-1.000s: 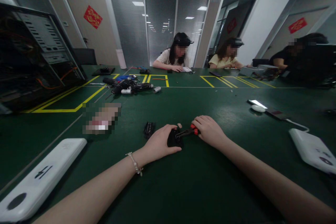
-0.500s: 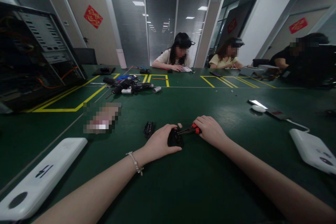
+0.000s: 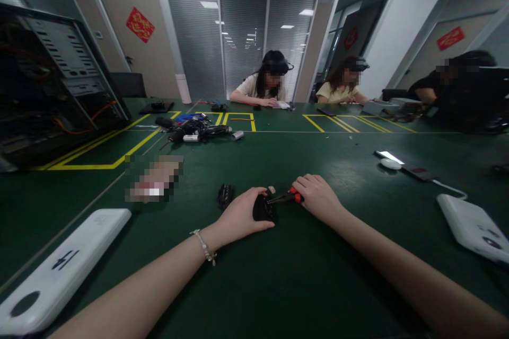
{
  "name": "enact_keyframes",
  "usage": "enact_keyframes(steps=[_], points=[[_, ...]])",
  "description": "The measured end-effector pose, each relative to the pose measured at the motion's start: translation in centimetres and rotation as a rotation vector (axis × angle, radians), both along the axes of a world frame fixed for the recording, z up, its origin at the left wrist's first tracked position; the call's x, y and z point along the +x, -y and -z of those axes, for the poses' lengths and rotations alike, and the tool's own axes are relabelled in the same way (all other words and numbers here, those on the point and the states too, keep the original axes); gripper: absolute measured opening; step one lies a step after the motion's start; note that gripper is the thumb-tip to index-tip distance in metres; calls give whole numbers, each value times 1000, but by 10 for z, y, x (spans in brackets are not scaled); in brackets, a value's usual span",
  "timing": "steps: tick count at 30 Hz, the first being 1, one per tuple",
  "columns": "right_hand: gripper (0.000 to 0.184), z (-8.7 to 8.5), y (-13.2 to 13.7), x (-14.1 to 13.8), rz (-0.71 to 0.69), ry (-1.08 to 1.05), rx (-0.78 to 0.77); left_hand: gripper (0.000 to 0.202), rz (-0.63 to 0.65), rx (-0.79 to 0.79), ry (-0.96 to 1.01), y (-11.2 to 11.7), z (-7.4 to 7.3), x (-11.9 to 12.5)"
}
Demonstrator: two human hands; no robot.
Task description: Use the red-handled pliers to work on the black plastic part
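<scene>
Thumb and fingers of my left hand (image 3: 242,213) grip a small black part (image 3: 263,208) on the green table (image 3: 318,275); its exact kind is unclear. My right hand (image 3: 318,193) is closed round the red handles of black-jawed pliers (image 3: 283,198). The pliers' tips reach the top of the black part from the right; whether they pinch anything is too small to tell. Just beyond the part lies a small pale piece (image 3: 271,189). Left of my left hand sits another black part (image 3: 225,196), apart from my fingers.
A white device (image 3: 79,259) lies at left, another (image 3: 469,228) at right, with a cable. Farther off are a pile of black tools and wires (image 3: 191,130) and an open computer case (image 3: 67,74). A person (image 3: 270,82) and others sit across the table.
The view has shifted very slightly. Both hands keep almost the same place, with the pliers still at the black part.
</scene>
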State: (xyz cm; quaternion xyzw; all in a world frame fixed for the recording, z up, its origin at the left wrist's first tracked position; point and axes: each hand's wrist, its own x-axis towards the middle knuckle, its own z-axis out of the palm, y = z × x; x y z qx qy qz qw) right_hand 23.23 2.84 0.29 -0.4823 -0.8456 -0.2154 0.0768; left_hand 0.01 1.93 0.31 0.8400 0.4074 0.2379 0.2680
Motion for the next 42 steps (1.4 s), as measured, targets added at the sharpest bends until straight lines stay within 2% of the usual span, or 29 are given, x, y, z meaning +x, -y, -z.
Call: enact_keyframes(steps=[19,31,42], points=[[23,-2,1,0,-6,-3,-27,67,2,-45,-13,3,-5,0],[22,-2,0,2,9,0,-19,67,13,20,-14,1,-2,0],[22,-2,1,1,-10,-10,-26,66,12,-17,-9,2,-5,0]])
